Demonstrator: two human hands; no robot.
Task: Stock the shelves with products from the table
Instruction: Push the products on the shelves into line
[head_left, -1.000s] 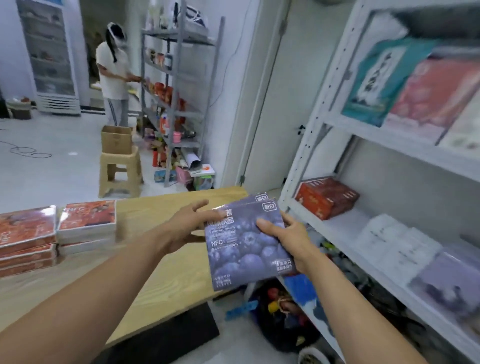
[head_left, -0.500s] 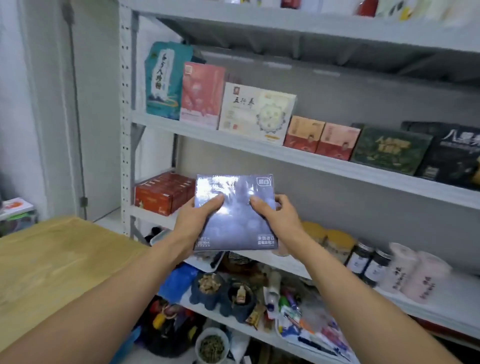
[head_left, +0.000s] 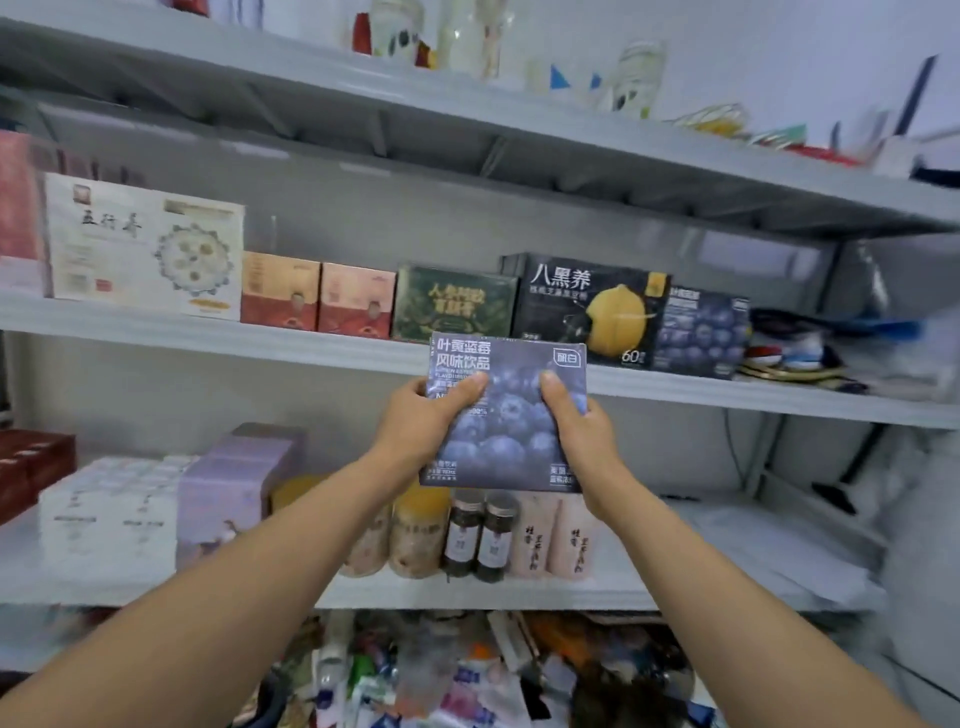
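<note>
Bottom of frame: both forearms reach up and in from the lower corners, over a jumble of small packets (head_left: 415, 670) on the lowest level. Centre frame: left hand (head_left: 421, 415) and right hand (head_left: 576, 431) both grip a blueberry drink box (head_left: 511, 447), thumbs on the front face, fingers wrapped behind and out of sight. Left takes the left edge, right takes the right edge. Only one face shows, so I can't tell if a second box sits behind it. The box is upright, label to camera, in the air and touching no shelf. Its top edge overlaps the lip of the middle shelf (head_left: 208, 338) in the picture, and its lower edge sits in front of the jars (head_left: 480, 535) on the lower shelf (head_left: 727, 525). Further back on the middle shelf, left to right: white box (head_left: 145, 244), two red boxes (head_left: 317, 296), green box (head_left: 454, 304), black box with a lemon (head_left: 587, 306), then a matching blueberry box (head_left: 701, 332) at centre right. Right of that is loose dark and blue stuff (head_left: 800, 343), too blurred to identify. The top shelf (head_left: 467, 104) across the upper frame holds bottles (head_left: 472, 36), also blurred. My read of the step: placement approach. The box is off the table and in front of the shelving, not yet set down. The likely target is beside its twin, so the next move calls for lifting above the lip, shifting toward frame right, pushing in bottom-flat, then releasing both hands. Room beside the twin looks tight, and I can't tell if a slot is free.
</note>
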